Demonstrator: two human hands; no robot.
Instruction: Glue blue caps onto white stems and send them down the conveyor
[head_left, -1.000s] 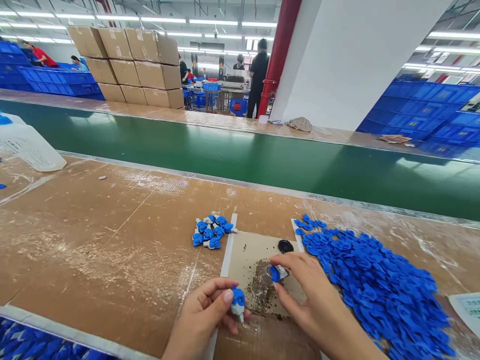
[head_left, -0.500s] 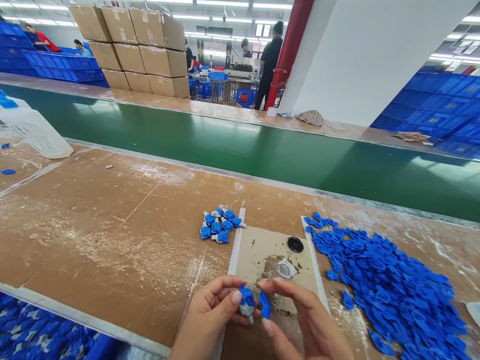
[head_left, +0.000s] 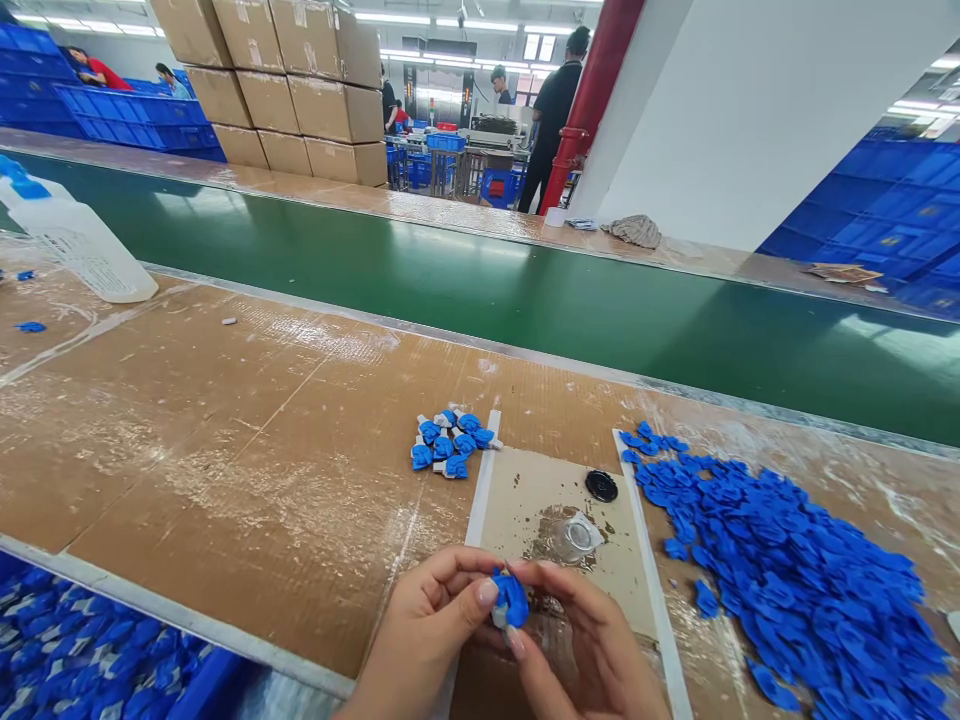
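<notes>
Between my hands is a small blue and grey plastic part (head_left: 511,602), with a loose-looking blue piece pressed against its right side. My left hand (head_left: 435,625) pinches the part between thumb and fingers. My right hand (head_left: 577,630) is closed on the blue piece, thumb below and index finger above. Beyond them, on a beige board (head_left: 517,490), sit a small clear round dish (head_left: 580,535) in a wet patch and a black round lid (head_left: 601,486). Several finished-looking blue and grey parts (head_left: 450,443) lie grouped left of the board.
A large heap of blue pieces (head_left: 787,570) spreads over the right of the table. A blue bin (head_left: 210,690) of parts stands at lower left, and a translucent bottle (head_left: 82,240) at far left. A green conveyor belt (head_left: 450,265) crosses behind; people and stacked cartons (head_left: 300,90) are beyond.
My right hand has moved left and brought its blue piece against the part in my left hand; before, the two were apart. The view has shifted slightly.
</notes>
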